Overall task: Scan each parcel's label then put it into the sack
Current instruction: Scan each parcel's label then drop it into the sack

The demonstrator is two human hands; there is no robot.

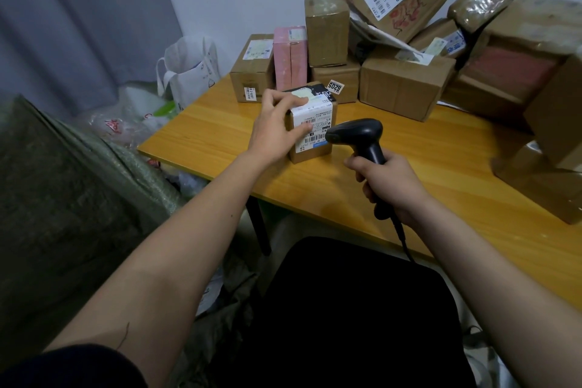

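head view: left hand (277, 123) is gripping the small parcel (311, 126) from its left side, fingers (296, 101) curling over the top-left edge and thumb pressing on the front label (315, 127); parcel is sitting upright on the counter (393, 205), near its left front corner

right hand (390, 186) is wrapping clenched around the handle of the black scanner (359, 142), cable trailing down toward the lap; scanner head is sitting just beside the parcel's front-right face, nose pointing left at the barcode strip on the lower part of the label, nearly touching it

key relation: barcode is lying directly ahead of the scanner nose, label facing the camera and slightly right, so the scan looks to be happening now or about to; thumb is sitting at the label's left edge, not obviously covering the bars

sack (72, 198), grey-green woven, is lying left of the counter and below its level, on the left hand's side; left hand is the nearer one and already holding the parcel, so I'm judging it carries the parcel left and down off the counter edge

remaining stack of parcels (406, 85) is piling up along the wall at the back and right of the counter, well apart from the sack; white tote bag (189, 69) is standing by the curtain behind the counter's left end
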